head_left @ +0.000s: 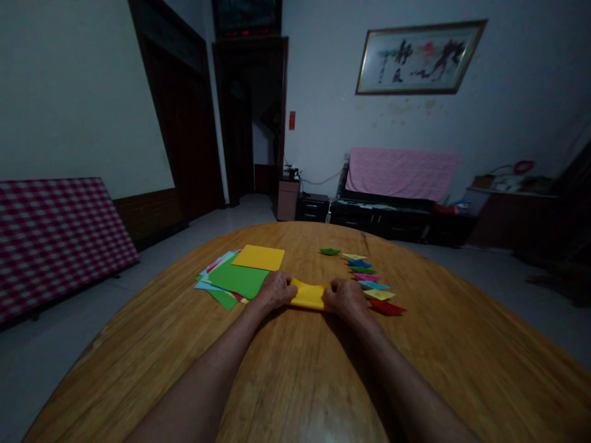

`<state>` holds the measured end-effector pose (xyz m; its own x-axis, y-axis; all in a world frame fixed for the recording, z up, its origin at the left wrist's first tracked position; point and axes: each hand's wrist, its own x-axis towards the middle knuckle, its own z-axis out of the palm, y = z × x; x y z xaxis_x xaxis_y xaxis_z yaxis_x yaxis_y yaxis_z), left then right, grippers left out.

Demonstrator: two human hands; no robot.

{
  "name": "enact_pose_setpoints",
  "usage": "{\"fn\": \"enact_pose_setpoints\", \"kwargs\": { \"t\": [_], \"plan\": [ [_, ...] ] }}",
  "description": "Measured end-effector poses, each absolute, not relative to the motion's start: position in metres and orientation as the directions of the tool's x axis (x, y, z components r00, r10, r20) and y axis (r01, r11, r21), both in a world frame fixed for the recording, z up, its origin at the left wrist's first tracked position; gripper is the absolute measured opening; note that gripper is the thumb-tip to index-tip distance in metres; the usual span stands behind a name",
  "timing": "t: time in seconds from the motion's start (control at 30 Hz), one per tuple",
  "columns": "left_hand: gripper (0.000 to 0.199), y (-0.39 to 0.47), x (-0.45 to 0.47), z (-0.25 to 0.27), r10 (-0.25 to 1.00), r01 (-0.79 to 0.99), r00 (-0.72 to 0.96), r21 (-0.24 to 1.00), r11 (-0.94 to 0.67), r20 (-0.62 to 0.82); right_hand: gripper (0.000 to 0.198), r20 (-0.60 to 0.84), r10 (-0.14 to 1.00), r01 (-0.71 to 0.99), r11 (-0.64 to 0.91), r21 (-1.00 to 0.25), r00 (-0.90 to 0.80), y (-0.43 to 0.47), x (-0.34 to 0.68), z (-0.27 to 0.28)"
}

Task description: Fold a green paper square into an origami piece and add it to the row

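Note:
A folded sheet of yellow paper (pixel 308 296) is stretched between my two hands, just above or on the wooden table. My left hand (pixel 278 289) is closed on its left end, the thumb and fingers pinching the edge. At the right end, my right hand (pixel 346 296) grips it with curled fingers. Beside my left hand lies a pile of coloured sheets, a green sheet (pixel 240 277) and a yellow sheet (pixel 258 257) on top. To the right of my right hand runs a row of small folded paper boats, the nearest a red boat (pixel 388 307).
The round wooden table (pixel 295 381) fills the foreground. A lone green paper boat (pixel 329 251) sits at the far side, left of the row. Beyond the table stand a low black cabinet (pixel 378 218) with a pink cloth (pixel 401 173) above it and a checked-cloth panel (pixel 60 240).

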<state>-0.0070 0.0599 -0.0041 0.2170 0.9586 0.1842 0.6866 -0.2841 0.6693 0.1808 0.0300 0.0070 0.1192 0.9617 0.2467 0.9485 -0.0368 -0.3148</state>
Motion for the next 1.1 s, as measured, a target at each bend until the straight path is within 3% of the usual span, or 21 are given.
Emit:
{"fn": "enact_pose_setpoints", "kwargs": {
  "t": [0.33, 0.67, 0.77, 0.87, 1.0, 1.1],
  "plan": [
    [0.023, 0.059, -0.006, -0.001, 0.953, 0.807, 0.251, 0.506, -0.304, 0.172, 0.026, 0.203, 0.973, 0.976, -0.068, -0.207, 0.111, 0.023, 0.176, 0.007],
    [0.028, 0.05, -0.001, 0.008, 0.972, 0.929, 0.214, 0.289, -0.234, 0.099, 0.027, 0.161, 0.98, 0.968, -0.077, -0.237, 0.117, 0.022, 0.173, 0.009],
    [0.029, 0.05, 0.0, 0.008, 0.975, 0.933, 0.203, 0.285, -0.22, 0.088, 0.034, 0.261, 0.962, 0.976, -0.021, -0.218, 0.079, 0.019, 0.172, 0.008],
    [0.04, 0.047, 0.0, 0.009, 0.967, 0.921, 0.209, 0.303, -0.244, 0.142, 0.026, 0.337, 0.939, 0.987, 0.108, -0.116, -0.063, 0.02, 0.17, 0.004],
    [0.037, 0.047, 0.003, 0.006, 0.942, 0.918, 0.249, 0.257, -0.304, 0.223, 0.021, 0.311, 0.927, 0.975, 0.223, -0.009, -0.21, 0.025, 0.167, 0.0],
    [0.028, 0.051, 0.006, 0.0, 0.922, 0.886, 0.336, 0.269, -0.379, 0.194, 0.022, 0.249, 0.94, 0.967, 0.252, -0.046, -0.233, 0.027, 0.166, 0.001]
  ]
}}
